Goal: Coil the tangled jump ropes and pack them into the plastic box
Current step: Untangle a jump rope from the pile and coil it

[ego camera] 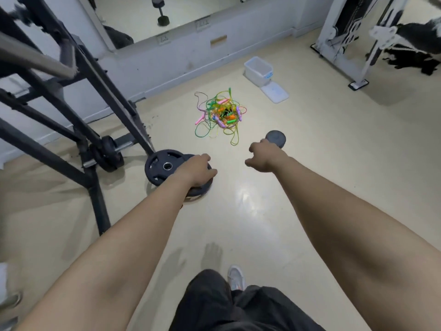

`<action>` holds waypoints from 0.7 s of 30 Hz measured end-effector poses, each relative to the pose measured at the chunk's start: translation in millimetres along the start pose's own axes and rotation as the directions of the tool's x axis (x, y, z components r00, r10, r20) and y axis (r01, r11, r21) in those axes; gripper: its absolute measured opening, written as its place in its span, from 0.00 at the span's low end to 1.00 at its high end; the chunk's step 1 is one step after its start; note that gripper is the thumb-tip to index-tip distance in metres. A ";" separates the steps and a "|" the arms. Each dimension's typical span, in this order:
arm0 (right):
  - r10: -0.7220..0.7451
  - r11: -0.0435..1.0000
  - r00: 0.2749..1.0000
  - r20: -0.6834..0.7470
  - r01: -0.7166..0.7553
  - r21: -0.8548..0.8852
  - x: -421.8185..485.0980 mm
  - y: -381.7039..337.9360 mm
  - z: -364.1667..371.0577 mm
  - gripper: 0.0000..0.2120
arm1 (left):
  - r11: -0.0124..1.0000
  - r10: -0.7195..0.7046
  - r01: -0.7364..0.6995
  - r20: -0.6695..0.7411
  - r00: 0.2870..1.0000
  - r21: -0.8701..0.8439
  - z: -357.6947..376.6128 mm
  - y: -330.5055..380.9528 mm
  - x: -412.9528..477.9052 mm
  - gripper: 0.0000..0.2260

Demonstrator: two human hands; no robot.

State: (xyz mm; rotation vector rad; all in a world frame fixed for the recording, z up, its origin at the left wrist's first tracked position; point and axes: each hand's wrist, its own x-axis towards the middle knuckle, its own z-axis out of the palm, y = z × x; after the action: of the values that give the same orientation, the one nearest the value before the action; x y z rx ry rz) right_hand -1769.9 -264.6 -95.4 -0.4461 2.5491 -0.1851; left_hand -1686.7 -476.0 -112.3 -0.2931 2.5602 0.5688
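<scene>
The jump ropes [219,113] are one bright knot of green, pink, orange and yellow cord on the floor, just above the middle of the frame. None are in the box yet. The plastic box [259,70] sits up and to the right of the pile, open, with its lid [274,93] flat on the floor right beside it.

Both hands are out in front, lower in the frame and well apart from the pile. The left hand [198,170] and right hand [265,155] have loosely curled fingers and hold nothing. So I'd say the step is just getting down to the pile.

My tip: go for a handle first. A pink one sticking out on the left edge looks easiest. Then follow that one cord out instead of yanking the lot, which only tightens knots. When crouching, mind the weight plates [162,167] lower left of the pile and the dumbbell [275,138] by the right hand.
</scene>
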 end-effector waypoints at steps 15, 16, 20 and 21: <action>0.116 0.992 0.989 0.089 -0.119 0.036 374.4 3.9 -186.1 0.27 | 1.000 0.017 -0.019 0.079 0.997 0.016 -212.2 -0.1 385.0 0.28; 0.112 0.993 0.989 0.098 -0.116 0.033 395.2 4.1 -198.6 0.27 | 1.000 0.018 -0.019 0.084 0.996 0.011 -225.0 4.2 405.8 0.28; 0.075 0.997 0.987 0.141 -0.075 -0.009 489.0 5.4 -248.2 0.27 | 0.999 0.003 0.000 0.089 0.996 -0.034 -275.0 16.0 492.2 0.23; 0.063 0.998 0.987 0.146 -0.060 -0.024 516.6 6.4 -259.6 0.27 | 0.999 -0.004 0.008 0.081 0.997 -0.050 -284.2 17.4 515.4 0.22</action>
State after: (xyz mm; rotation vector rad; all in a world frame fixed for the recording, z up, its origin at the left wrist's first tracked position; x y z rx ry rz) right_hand -2323.2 -429.0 -129.9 -0.3735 2.4183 -0.1011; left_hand -2251.8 -637.9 -146.2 -0.2893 2.4689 0.6302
